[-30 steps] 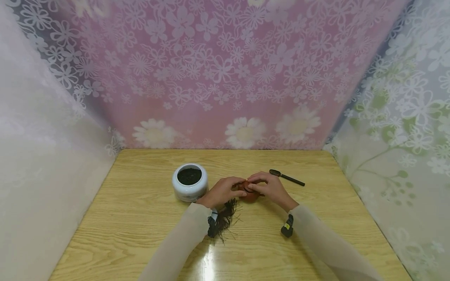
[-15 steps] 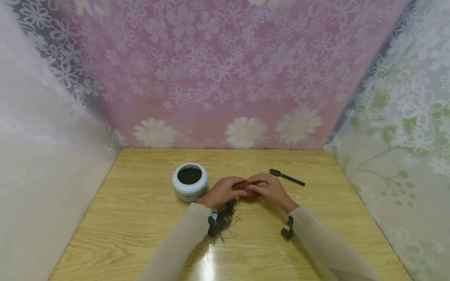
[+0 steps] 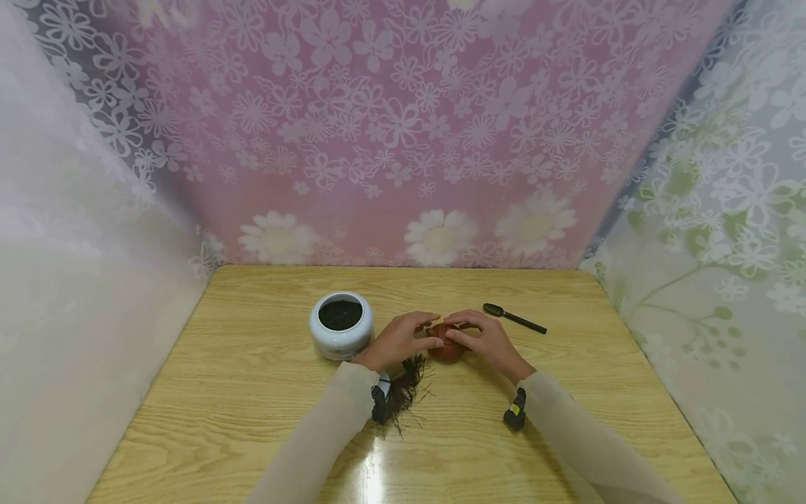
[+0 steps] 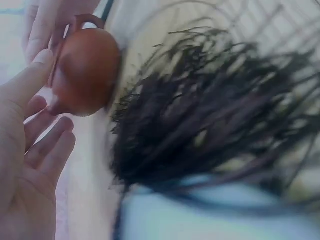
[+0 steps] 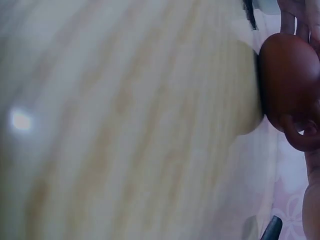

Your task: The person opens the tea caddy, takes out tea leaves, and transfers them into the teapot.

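Note:
A small reddish-brown clay teapot (image 3: 447, 352) stands on the table between the two hands. My left hand (image 3: 398, 341) is at its spout side, thumb at the upper rim and the other fingers loosely spread about the spout in the left wrist view. From the handle side, my right hand (image 3: 490, 340) pinches at the teapot lid (image 3: 443, 330) with thumb and fingers, which partly hide it. The teapot body (image 5: 287, 80) and its looped handle show at the right edge of the right wrist view.
A white rounded jar (image 3: 336, 344) with dark loose contents stands left of the left hand. Beyond the right hand lies a black spoon (image 3: 516, 320). A tuft of dark, thin strands (image 3: 404, 395) is beside the left wrist. Patterned cloth walls (image 3: 403, 140) surround the wooden table (image 3: 252, 434).
The lid, tilted with a dark gap under it a second ago, now lies level on the teapot. My left fingers have loosened slightly away from it; the right hand stays on top.

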Motion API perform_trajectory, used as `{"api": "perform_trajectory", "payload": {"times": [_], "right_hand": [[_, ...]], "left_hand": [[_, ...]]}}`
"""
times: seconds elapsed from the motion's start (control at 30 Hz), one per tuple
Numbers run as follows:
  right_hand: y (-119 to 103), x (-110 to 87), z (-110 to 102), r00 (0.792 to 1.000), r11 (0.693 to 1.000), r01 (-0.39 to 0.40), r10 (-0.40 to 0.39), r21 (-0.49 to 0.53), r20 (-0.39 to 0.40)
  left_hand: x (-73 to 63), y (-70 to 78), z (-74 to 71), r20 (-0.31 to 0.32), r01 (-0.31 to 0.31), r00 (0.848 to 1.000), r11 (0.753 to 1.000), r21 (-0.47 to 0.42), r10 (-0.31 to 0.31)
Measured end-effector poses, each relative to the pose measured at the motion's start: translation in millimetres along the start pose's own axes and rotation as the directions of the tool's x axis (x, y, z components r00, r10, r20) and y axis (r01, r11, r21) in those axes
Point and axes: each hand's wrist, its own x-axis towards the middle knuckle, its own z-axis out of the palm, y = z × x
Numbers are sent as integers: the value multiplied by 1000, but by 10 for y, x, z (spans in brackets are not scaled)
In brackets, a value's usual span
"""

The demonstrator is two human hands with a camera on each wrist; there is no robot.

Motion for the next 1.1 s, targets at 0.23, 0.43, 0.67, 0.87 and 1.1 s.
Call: {"api": "perform_trajectory", "payload": {"times": [0.23,0.43,0.67,0.87,1.1], "right_hand": [[-145,96,-102,999,998,0,4,70,-50],[-393,197,-23,999,990,5,0,139,-43],[-595,264,211,998,977,61,-65,203,13],[-704,285,433,995,967,72,-85,246,43],[-765,288,674,994,963,17,-46,270,101]], "left_hand": [[-2,174,-208,-46,-10,999,1000,17,11],[-59,392,-526,-110,4,994,995,97,7],[-161,420,-955,-151,7,988,988,152,16],[-342,316,-1240,-174,12,985,988,156,16],[-610,74,-1515,-173,-5,984,989,146,31]]}}
